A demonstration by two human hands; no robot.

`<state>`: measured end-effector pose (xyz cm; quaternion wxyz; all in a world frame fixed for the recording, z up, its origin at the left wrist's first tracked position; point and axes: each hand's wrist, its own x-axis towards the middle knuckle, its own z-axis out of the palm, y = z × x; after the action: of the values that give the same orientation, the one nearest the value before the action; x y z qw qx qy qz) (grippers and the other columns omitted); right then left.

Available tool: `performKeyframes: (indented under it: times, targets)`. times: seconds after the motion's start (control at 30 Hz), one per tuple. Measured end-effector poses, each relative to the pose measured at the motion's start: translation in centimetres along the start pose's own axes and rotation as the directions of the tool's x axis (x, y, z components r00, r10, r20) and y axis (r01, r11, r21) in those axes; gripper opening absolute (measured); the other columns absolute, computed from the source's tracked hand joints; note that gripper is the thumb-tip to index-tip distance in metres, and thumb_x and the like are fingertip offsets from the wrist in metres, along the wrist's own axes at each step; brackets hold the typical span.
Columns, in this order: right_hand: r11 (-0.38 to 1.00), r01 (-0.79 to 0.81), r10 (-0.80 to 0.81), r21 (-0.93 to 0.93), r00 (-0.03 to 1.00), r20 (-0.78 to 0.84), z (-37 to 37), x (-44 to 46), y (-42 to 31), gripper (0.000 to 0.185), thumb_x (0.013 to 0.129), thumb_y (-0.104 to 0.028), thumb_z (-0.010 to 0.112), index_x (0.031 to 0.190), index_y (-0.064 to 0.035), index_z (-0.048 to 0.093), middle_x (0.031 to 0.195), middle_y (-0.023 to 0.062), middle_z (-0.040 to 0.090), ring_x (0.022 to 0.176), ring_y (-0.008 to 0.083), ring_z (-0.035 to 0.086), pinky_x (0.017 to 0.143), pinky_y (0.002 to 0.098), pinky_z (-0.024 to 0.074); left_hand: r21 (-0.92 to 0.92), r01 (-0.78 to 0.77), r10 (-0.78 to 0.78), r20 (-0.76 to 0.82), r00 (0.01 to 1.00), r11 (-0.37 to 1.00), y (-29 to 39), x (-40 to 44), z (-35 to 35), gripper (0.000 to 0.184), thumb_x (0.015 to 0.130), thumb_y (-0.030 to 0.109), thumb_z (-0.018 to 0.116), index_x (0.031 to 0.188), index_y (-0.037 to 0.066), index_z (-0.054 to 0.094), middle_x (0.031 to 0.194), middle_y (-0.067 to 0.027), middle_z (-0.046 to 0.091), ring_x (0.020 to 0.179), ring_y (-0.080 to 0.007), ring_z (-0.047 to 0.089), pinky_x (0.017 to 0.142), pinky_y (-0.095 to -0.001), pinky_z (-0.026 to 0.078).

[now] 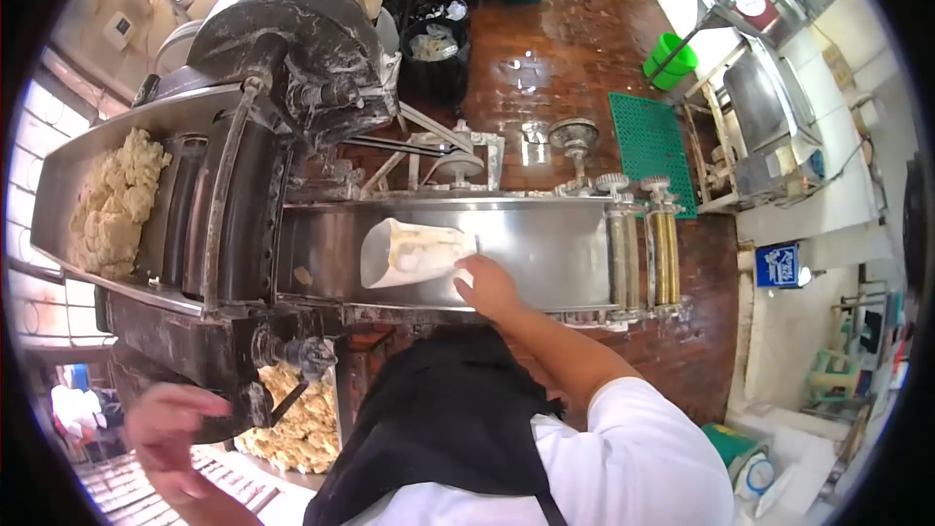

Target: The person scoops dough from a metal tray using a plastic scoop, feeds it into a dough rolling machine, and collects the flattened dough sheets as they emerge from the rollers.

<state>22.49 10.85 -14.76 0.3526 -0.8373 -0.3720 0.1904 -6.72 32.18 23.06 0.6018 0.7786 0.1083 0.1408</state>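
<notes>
A white scoop [414, 263] lies over the metal trough [545, 253], its wide mouth facing left, with pale dough-like residue inside. My right hand [490, 287] is at the scoop's narrow right end, fingers closed around it; the grip is partly hidden. Off to the lower left, my left hand [173, 433] is raised beside the machine, blurred, with fingers apart and nothing visible in it. Rough dough [122, 200] is heaped in the feed tray left of the dark rollers [242, 205].
Geared metal rollers [662, 253] stand at the trough's right end. More crumbly dough [297, 424] sits below the machine. A crank handle [292, 399] juts out near my left hand. Behind are a green mat [651, 141], a bright green bucket [672, 60] and a black bin [435, 58].
</notes>
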Motion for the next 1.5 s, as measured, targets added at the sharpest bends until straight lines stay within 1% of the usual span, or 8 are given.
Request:
performKeyframes:
  times: [0.1,0.3,0.7,0.9,1.03,1.13,1.23,1.5]
  targets:
    - [1.000,-0.002,0.000,-0.022,0.998,-0.069,-0.6,-2.6,-0.4,0.030,0.080,-0.025,0.063,0.105,-0.0081,0.064,0.105,0.0123,0.062,0.094,0.0330,0.060,0.081,0.0432,0.0493,-0.135,-0.074,0.106,0.255,0.961,0.988,-2.8,-0.6,3.2,0.054,0.065,0.028,0.082,0.108,0.000,0.065,0.107,-0.0250,0.062,0.091,-0.0363,0.065,0.081,-0.0389,0.052]
    - [0.984,-0.178,0.177,0.006,0.975,-0.136,-1.3,-8.7,-3.3,0.025,0.081,-0.025,0.062,0.099,-0.0091,0.066,0.100,0.0115,0.064,0.089,0.0321,0.062,0.079,0.0410,0.0494,-0.397,0.269,-0.077,0.436,0.897,0.878,-7.2,-2.2,7.5,0.050,0.069,0.017,0.076,0.114,-0.003,0.062,0.119,-0.0195,0.060,0.110,-0.0280,0.058,0.096,-0.0372,0.042]
    - [0.880,-0.460,0.413,0.115,0.624,-0.663,-15.7,-15.0,13.2,0.026,0.083,-0.028,0.062,0.098,-0.0070,0.066,0.092,0.0126,0.066,0.084,0.0291,0.063,0.076,0.0382,0.0491,0.047,0.529,-0.512,0.335,0.791,0.847,-13.3,-2.8,15.2,0.043,0.080,0.021,0.072,0.116,0.001,0.060,0.112,-0.0120,0.062,0.104,-0.0209,0.058,0.088,-0.0316,0.047]
    - [0.728,-0.684,0.479,0.049,0.456,-0.750,-25.3,-13.2,28.1,0.052,0.088,-0.040,0.056,0.121,0.0000,0.055,0.120,0.0238,0.056,0.114,0.0374,0.052,0.097,0.0426,0.0403,0.713,0.446,-0.764,0.196,0.615,0.542,-22.9,-2.1,20.8,0.050,0.077,0.040,0.070,0.113,0.006,0.062,0.110,-0.0183,0.063,0.103,-0.0320,0.061,0.086,-0.0390,0.048]
    - [0.575,-0.809,0.709,0.123,0.418,-0.568,-27.5,-11.8,33.7,0.060,0.093,-0.049,0.043,0.118,0.0041,0.056,0.117,0.0250,0.058,0.110,0.0402,0.053,0.095,0.0443,0.0397,0.647,0.584,-0.847,0.195,0.495,0.490,-30.6,-5.5,22.6,0.046,0.080,0.035,0.068,0.116,0.006,0.062,0.111,-0.0162,0.065,0.104,-0.0270,0.063,0.090,-0.0355,0.048]
    - [0.529,-0.836,0.847,0.148,0.509,-0.152,-29.9,-10.1,36.9,0.063,0.090,-0.055,0.046,0.104,0.0039,0.064,0.110,0.0223,0.061,0.101,0.0365,0.057,0.088,0.0434,0.0415,0.582,0.710,-0.880,0.019,0.475,0.396,-30.9,-6.5,24.3,0.046,0.080,0.036,0.069,0.114,0.005,0.063,0.109,-0.0165,0.066,0.102,-0.0268,0.064,0.088,-0.0354,0.049]
    - [0.283,-0.836,0.945,0.470,0.328,0.015,-29.9,-9.7,42.3,0.066,0.086,-0.062,0.049,0.090,0.0008,0.068,0.105,0.0184,0.064,0.095,0.0294,0.059,0.079,0.0421,0.0421,0.598,0.752,-0.921,-0.055,0.385,0.279,-27.4,-5.7,25.9,0.049,0.079,0.044,0.066,0.110,0.005,0.065,0.108,-0.0181,0.065,0.104,-0.0311,0.061,0.091,-0.0370,0.047]
    - [0.020,-0.580,0.852,0.814,0.436,0.290,-27.3,-7.6,42.6,0.072,0.087,-0.062,0.051,0.126,-0.0019,0.056,0.117,0.0125,0.060,0.102,0.0235,0.060,0.084,0.0393,0.0481,0.537,0.816,-0.930,-0.142,0.339,0.215,-27.4,-8.5,26.4,0.049,0.078,0.049,0.067,0.102,0.007,0.067,0.104,-0.0158,0.067,0.098,-0.0309,0.064,0.086,-0.0379,0.050]
